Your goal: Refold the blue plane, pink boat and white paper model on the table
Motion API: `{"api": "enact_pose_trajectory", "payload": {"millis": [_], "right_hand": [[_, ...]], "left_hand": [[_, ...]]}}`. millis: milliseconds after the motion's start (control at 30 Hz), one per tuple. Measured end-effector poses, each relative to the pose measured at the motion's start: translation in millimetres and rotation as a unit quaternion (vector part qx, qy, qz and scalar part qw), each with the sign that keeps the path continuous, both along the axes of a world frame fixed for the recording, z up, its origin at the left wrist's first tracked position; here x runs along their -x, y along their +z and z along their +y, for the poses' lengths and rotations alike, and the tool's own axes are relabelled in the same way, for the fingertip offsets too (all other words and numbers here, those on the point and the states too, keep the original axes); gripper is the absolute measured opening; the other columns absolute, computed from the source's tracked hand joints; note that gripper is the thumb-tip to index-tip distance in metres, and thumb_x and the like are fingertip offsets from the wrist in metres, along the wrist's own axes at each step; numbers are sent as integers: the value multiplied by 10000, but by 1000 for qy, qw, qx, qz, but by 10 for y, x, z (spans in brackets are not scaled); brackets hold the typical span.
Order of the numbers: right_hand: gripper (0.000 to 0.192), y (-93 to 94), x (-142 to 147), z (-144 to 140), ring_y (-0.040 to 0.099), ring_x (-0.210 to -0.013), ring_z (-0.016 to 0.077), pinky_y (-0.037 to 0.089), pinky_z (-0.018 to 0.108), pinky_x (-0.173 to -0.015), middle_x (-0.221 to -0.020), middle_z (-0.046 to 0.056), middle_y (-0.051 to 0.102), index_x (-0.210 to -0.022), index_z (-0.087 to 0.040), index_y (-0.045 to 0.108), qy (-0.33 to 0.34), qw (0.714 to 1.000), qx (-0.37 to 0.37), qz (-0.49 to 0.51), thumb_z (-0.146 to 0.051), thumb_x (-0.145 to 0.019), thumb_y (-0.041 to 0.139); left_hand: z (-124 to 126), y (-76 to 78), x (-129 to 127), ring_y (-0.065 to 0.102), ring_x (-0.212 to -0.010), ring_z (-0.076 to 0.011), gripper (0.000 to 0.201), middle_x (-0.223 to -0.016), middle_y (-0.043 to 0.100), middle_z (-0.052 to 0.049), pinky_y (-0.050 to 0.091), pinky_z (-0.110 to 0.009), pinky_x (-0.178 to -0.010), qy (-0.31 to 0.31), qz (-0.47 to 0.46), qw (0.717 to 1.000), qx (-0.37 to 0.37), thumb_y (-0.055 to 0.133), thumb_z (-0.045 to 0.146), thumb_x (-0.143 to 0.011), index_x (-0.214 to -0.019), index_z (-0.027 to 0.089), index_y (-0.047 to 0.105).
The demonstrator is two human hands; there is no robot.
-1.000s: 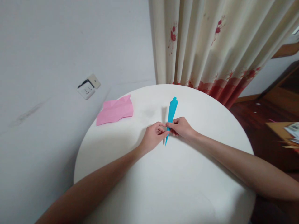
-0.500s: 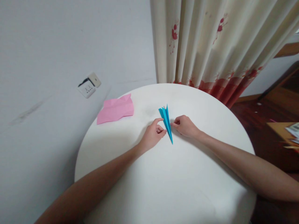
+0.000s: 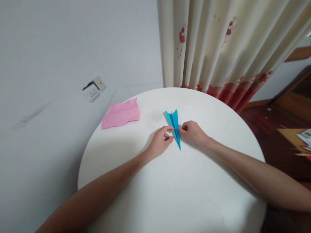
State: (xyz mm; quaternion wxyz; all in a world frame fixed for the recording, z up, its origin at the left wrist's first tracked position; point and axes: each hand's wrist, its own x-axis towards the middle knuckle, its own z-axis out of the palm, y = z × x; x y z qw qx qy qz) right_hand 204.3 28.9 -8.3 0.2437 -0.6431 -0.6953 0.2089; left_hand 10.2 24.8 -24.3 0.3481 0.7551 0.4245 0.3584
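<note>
Blue paper dart (image 3: 175,127): barely shifted since half a second back; a second ago a long narrow strip.
Left hand (image 3: 159,142): fingertips pinching dart's left edge.
Right hand (image 3: 193,132): pinching its right edge.
Pink sheet (image 3: 120,113): well left of dart.

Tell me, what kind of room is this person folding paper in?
Probably a room in a home. A floral curtain hangs to a wooden floor, a wall socket sits on the plain wall, and both hands work blue folded paper on a round white table.
</note>
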Motion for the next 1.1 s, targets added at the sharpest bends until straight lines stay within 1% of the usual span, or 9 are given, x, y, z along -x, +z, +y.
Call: {"api": "enact_pose_trajectory", "payload": {"millis": [167, 267, 367, 500, 600, 767, 900, 1100], "right_hand": [[200, 8, -20, 7, 557, -580, 144, 355, 275, -573, -651, 64, 680, -662, -161, 682, 1, 1000, -4, 0, -243, -821, 593], [222, 52, -14, -27, 552, -578, 144, 352, 276, -571, -656, 64, 679, -664, -163, 674, -3, 1000, -17, -1, -254, -839, 573], [196, 106, 31, -116, 557, -588, 142, 350, 270, -578, -678, 52, 684, -699, -176, 670, 3, 1000, -28, -10, -244, -847, 561], [170, 128, 148, -269, 582, -624, 153, 331, 267, -578, -718, 45, 695, -763, -192, 667, 27, 999, -22, -41, -276, -869, 565], [142, 95, 218, -327, 604, -657, 171, 304, 274, -569, -748, 52, 703, -793, -198, 660, 23, 997, -21, -74, -269, -868, 563], [131, 47, 243, -310, 625, -694, 192, 298, 281, -572, -776, 68, 712, -808, -198, 652, 8, 995, -9, -98, -250, -870, 549], [126, 62, 246, -301, 634, -714, 197, 305, 282, -584, -793, 77, 717, -823, -192, 658, 7, 995, -1, -103, -239, -876, 553], [152, 82, 265, -302, 649, -729, 198, 321, 277, -598, -803, 91, 724, -812, -175, 671, 3, 994, 5, -108, -212, -883, 540]], "left_hand": [[7, -15, 12, 570, -679, -95, 269, -1074, 682, -33, 485, -211, -632, -2, 1, 1000, -6, 602, 135, -834, -1093, 202, 625], [7, -3, 16, 570, -683, -104, 193, -1017, 678, -32, 479, -217, -638, 4, -7, 1000, -3, 592, 173, -861, -1050, 198, 624], [15, 2, 13, 575, -680, -111, 125, -947, 666, -32, 467, -221, -630, 13, -33, 999, 11, 567, 233, -901, -1007, 192, 619], [38, -12, 6, 591, -705, -121, 121, -900, 658, -29, 454, -220, -630, 27, -63, 997, 24, 565, 270, -914, -992, 189, 608], [48, -11, 3, 594, -713, -125, 120, -885, 658, -27, 448, -221, -630, 34, -69, 997, 26, 566, 267, -909, -993, 190, 606], [39, 15, 4, 565, -684, -118, 119, -895, 650, -26, 436, -221, -615, 49, -60, 997, 4, 551, 235, -901, -993, 187, 608], [35, 15, 10, 565, -677, -119, 129, -907, 647, -27, 426, -221, -591, 49, -66, 997, 2, 541, 237, -904, -1005, 189, 604], [36, 17, 6, 576, -701, -124, 142, -918, 652, -32, 433, -224, -613, 50, -64, 997, 0, 534, 241, -910, -1021, 191, 608]]}}
